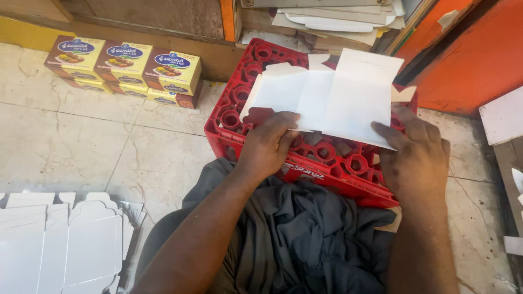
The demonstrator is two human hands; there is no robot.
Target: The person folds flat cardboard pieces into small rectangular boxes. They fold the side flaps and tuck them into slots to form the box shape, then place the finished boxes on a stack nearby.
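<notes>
Pale stone floor tiles (81, 141) spread under everything, with a wooden ledge and an orange wall behind. At the lower left corner lies a heap of flat white die-cut carton blanks (60, 245), scalloped tabs showing along their upper edges. Farther back on the left, against the ledge, stand stacked yellow and maroon printed boxes (122, 68), three across, each with a blue oval label and a food picture on the lid.

Near the middle, an upturned red plastic crate (327, 155) with round bottle sockets sits just beyond the person's grey-clothed lap. On top of it lies a white cardboard blank (332, 95), partly folded, its creases showing and one panel raised toward the right.

Left hand (269, 144) rests on the crate's near edge, fingers close together and curled slightly, fingertips pressing the blank's lower left edge. Right hand (417, 155) lies flat with fingers spread narrowly, thumb and fingertips touching the blank's lower right corner. More white sheets (338, 19) are piled behind the crate.
</notes>
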